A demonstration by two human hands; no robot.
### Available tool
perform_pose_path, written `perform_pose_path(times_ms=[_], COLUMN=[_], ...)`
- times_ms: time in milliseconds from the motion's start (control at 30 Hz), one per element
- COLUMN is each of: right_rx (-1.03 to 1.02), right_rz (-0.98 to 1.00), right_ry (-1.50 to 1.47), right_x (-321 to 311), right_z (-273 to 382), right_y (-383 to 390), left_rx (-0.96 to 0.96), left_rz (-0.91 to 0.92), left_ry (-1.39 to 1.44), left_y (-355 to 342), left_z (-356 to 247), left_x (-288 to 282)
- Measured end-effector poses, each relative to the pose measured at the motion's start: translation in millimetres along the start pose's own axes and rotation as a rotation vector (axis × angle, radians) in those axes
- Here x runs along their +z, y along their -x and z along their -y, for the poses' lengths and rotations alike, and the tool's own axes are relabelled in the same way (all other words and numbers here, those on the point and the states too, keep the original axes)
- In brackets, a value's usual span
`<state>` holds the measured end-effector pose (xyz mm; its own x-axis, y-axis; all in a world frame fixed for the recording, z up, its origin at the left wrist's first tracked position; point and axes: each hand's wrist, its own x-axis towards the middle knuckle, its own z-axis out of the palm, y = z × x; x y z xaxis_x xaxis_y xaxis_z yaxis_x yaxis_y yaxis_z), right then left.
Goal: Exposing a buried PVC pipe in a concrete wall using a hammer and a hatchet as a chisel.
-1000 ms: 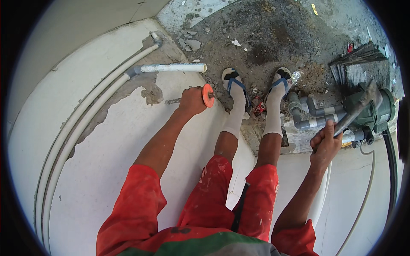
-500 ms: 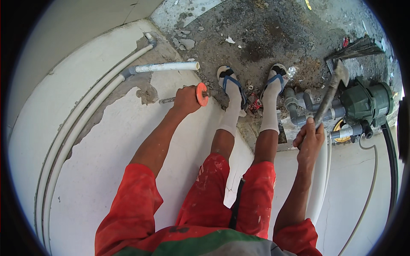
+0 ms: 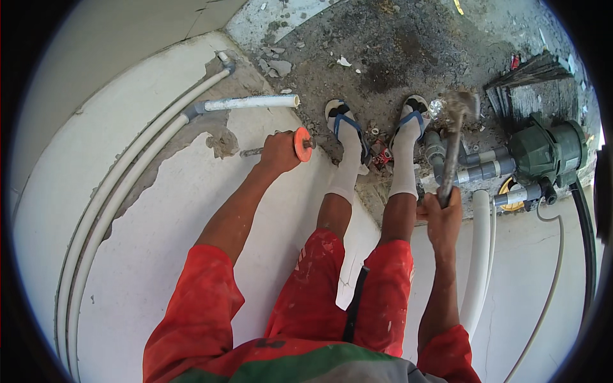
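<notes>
Wrapping the chisel (image 3: 253, 152), the left grip (image 3: 278, 153) is closed tight, with the orange disc (image 3: 301, 148) between fist and butt end, probably to shield the knuckles. The far end points toward the wall (image 3: 222, 142); whether it touches, I cannot tell. The right grip (image 3: 442, 220) clasps the hammer (image 3: 452, 152) well below its head, likely for leverage. Farther out, a white pipe stub (image 3: 252, 102) and green pump (image 3: 539, 152) flank the feet (image 3: 343, 118).

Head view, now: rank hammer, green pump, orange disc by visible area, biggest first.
1. Green pump
2. Hammer
3. Orange disc

Apparent size only; the raised hammer is probably nearer the camera than the pump.
</notes>
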<state>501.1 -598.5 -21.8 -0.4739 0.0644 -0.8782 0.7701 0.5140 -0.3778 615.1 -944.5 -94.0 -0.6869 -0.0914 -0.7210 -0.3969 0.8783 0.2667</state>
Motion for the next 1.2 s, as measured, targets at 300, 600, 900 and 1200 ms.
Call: perform_pose_path(times_ms=[300, 600, 900, 1200], right_rx=[0.091, 0.05, 0.326, -0.014], right_rz=[-0.036, -0.15, 0.573, -0.324], right_ry=[-0.309, -0.253, -0.016, -0.38], right_x=[153.6, -12.7, 161.2, -23.5], right_z=[-31.1, 39.8, -26.9, 51.0], right_y=[93.0, 10.0, 104.6, -3.3], left_rx=[-0.028, -0.088, -0.018, -0.081], left_rz=[0.064, 0.092, 0.103, 0.046], left_ry=[0.031, -0.068, -0.019, -0.061], left_y=[-21.8, -6.0, -11.2, -6.6], left_z=[-30.5, -7.9, -19.3, -4.3], left_x=[4.7, 1.1, 7.1, 0.6])
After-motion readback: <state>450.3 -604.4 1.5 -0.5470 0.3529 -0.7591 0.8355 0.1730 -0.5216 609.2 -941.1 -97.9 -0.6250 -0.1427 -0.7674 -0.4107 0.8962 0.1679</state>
